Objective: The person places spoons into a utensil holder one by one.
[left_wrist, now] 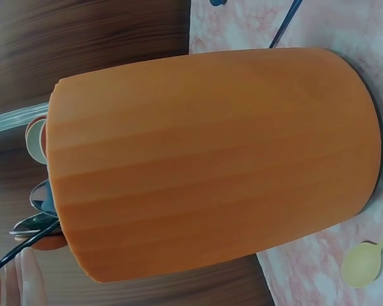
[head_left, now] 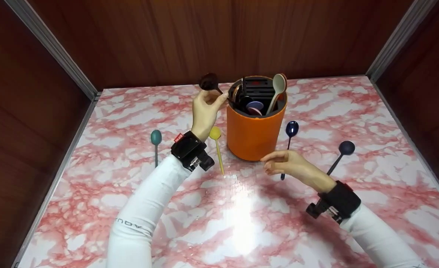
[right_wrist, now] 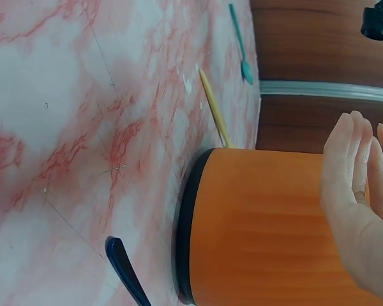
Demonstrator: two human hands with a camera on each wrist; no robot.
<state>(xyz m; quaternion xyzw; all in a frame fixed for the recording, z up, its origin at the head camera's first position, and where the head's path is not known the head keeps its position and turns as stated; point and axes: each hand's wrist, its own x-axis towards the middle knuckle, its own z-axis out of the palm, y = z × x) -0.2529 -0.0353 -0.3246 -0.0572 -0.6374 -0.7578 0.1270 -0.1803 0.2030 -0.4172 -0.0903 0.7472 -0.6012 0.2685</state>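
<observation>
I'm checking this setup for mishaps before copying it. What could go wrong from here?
The dark spoon, pinched in the left hand at the rim of the orange holder, might catch on the spoons crowded inside.

The right hand overlaps the shiny blue spoon in the head view, so it could nudge its handle.

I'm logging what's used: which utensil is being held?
The dark-headed utensil, pinched by the left hand at the orange holder; the others lie on the table or sit inside the holder.
</observation>
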